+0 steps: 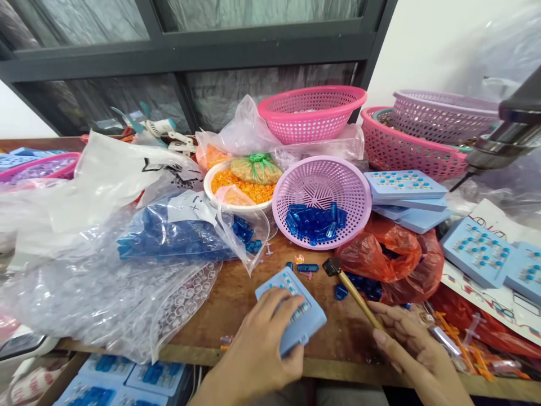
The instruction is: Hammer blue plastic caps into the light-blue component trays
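Beside the left hand (253, 344) gripping a pale blue tray (291, 307), the right hand (416, 349) holds a wooden-handled hammer (355, 296).

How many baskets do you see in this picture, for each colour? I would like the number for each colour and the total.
Bright pink baskets: 3
Pale purple baskets: 2
Total: 5

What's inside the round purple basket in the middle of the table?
A heap of shiny blue plastic pieces lies in the purple basket. The basket's bottom under the heap is covered, so you can't see it.
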`<move>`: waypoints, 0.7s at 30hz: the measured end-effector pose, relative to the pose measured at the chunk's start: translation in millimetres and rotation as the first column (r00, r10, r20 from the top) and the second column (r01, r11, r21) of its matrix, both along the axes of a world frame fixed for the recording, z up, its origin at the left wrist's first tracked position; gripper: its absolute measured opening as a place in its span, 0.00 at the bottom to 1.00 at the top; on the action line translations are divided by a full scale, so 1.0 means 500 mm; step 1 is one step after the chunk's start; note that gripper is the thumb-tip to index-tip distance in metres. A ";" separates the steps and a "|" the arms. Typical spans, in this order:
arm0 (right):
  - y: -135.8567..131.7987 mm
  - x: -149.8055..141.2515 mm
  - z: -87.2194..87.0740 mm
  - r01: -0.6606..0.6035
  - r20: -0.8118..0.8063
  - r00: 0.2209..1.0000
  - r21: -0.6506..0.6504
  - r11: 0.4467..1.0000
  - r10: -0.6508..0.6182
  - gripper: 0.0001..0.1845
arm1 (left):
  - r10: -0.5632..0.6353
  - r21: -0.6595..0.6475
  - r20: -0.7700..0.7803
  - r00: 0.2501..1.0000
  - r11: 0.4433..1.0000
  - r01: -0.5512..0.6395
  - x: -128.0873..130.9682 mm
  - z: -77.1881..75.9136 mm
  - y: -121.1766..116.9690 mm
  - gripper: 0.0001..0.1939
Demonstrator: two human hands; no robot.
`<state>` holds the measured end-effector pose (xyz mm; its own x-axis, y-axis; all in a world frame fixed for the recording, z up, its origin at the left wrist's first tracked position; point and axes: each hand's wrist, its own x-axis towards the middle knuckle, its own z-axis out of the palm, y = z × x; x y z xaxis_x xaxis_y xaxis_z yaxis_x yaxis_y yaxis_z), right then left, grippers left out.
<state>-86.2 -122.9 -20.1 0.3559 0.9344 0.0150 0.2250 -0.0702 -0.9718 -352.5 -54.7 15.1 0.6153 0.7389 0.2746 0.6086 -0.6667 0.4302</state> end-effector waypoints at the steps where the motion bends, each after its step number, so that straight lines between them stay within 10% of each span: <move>1: 0.000 0.003 -0.001 0.013 -0.031 0.999 -0.006 1.000 -0.013 0.22 | -0.102 0.009 0.023 0.994 0.995 0.102 -0.006 0.008 -0.008 0.29; 5: -0.001 0.011 -0.005 0.036 -0.131 0.990 -0.047 0.998 -0.042 0.23 | -0.388 0.209 -0.084 0.918 0.894 0.397 -0.006 -0.005 -0.037 0.13; 10: -0.007 0.011 -0.012 0.023 -0.200 0.979 -0.050 0.998 -0.032 0.23 | -0.379 0.301 -0.280 0.882 0.838 0.455 -0.025 -0.052 -0.021 0.08; 21: -0.024 0.018 -0.040 -0.117 -0.282 0.958 -0.211 0.970 0.054 0.30 | 0.164 0.273 -0.066 0.984 0.952 -0.140 -0.074 -0.064 0.012 0.19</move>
<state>-77.0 -134.9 -40.3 0.2351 0.9296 -0.2839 -0.0309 -0.2848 -0.9581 -389.7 -48.9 -16.9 0.5315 0.7329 0.4248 0.7387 -0.6464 0.1909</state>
